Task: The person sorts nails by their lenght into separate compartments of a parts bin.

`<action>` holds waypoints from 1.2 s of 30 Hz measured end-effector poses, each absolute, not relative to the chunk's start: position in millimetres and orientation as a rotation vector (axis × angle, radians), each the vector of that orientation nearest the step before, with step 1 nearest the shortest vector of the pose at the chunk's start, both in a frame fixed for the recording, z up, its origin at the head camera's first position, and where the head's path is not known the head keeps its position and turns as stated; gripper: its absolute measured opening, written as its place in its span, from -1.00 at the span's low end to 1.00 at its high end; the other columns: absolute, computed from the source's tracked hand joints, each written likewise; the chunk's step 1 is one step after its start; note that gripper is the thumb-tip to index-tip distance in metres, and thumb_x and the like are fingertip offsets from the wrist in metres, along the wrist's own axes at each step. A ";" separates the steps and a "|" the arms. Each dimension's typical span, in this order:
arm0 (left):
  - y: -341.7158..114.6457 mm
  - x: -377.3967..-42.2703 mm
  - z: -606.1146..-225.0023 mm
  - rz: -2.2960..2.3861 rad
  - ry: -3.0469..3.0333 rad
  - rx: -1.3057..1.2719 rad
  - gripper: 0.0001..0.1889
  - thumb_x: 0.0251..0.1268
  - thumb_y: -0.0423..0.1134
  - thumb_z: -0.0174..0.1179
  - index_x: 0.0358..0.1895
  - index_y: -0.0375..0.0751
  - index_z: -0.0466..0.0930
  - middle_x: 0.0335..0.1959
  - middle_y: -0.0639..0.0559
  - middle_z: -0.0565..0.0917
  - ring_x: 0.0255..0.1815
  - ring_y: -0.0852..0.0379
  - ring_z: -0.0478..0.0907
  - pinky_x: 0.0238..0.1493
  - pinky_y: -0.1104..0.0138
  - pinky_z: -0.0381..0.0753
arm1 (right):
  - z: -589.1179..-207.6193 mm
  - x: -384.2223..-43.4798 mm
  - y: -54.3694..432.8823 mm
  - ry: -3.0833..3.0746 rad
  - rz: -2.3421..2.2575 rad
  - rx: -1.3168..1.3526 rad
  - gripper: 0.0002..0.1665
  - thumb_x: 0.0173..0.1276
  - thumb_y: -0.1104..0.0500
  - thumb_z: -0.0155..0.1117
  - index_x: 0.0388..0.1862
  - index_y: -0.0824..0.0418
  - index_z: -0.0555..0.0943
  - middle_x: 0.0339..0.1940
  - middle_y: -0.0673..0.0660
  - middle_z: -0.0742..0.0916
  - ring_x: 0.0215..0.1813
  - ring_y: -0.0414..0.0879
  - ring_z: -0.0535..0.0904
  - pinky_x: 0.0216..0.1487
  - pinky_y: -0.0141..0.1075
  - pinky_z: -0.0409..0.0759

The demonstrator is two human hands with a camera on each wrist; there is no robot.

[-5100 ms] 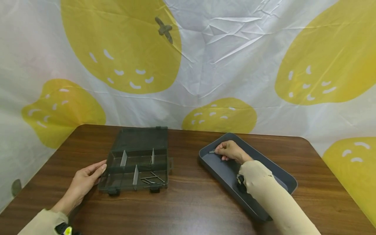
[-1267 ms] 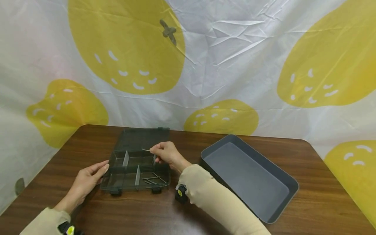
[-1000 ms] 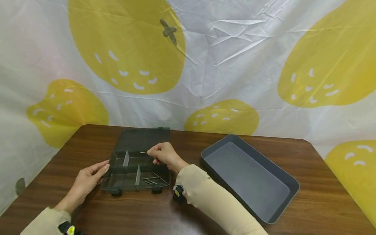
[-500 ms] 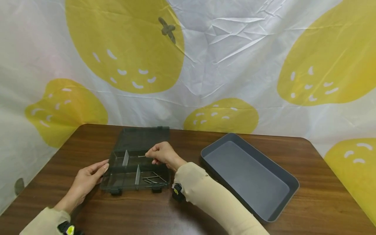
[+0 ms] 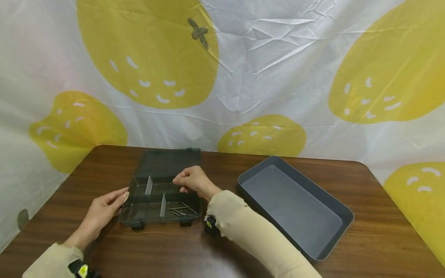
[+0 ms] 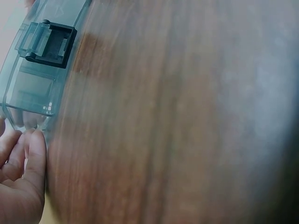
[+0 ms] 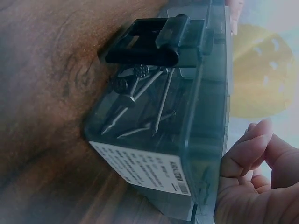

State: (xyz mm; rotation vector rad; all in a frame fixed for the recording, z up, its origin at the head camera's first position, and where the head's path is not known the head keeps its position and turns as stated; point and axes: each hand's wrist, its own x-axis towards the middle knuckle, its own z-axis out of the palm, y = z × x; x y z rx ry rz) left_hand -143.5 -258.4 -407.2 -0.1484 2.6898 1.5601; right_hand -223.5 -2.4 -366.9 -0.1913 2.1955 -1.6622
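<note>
A clear dark-grey compartment box (image 5: 139, 210) stands with its lid raised on the table's left side. My left hand (image 5: 104, 208) grips its left edge; in the left wrist view, the fingers (image 6: 35, 158) meet its corner. My right hand (image 5: 194, 181) is over the back right compartment, thumb and forefinger pinched together. A small grey bit, seemingly a nail end (image 7: 248, 129), shows at those fingertips; the rest of this nail is hidden. Several nails (image 5: 182, 210) lie in the front right compartment, their flat heads and points visible through the box wall in the right wrist view.
A grey rectangular tray (image 5: 338, 247) lies slanted on the right of the brown wooden table (image 5: 146, 255). Pale dividers (image 5: 163, 205) stand up inside the box. Black latches (image 5: 137, 225) stick out at its front. A lemon-print cloth (image 5: 240, 88) hangs behind.
My right hand has gone from the tray to the box with a nail, then lowered it slightly into the back right compartment. The nail's shaft has dropped from sight. My left hand stays put.
</note>
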 end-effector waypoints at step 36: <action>-271.3 -232.0 -378.6 1.670 2.493 -0.114 -0.37 0.46 -0.07 -0.07 0.34 -0.55 0.16 0.16 -0.16 0.50 -0.30 0.58 0.46 -0.11 0.51 0.59 | -481.9 -356.0 52.6 2.187 -1.999 0.182 -0.83 0.23 0.13 0.35 -0.24 0.18 0.68 -0.37 0.08 0.69 -0.36 -0.08 0.59 -0.37 -0.25 0.60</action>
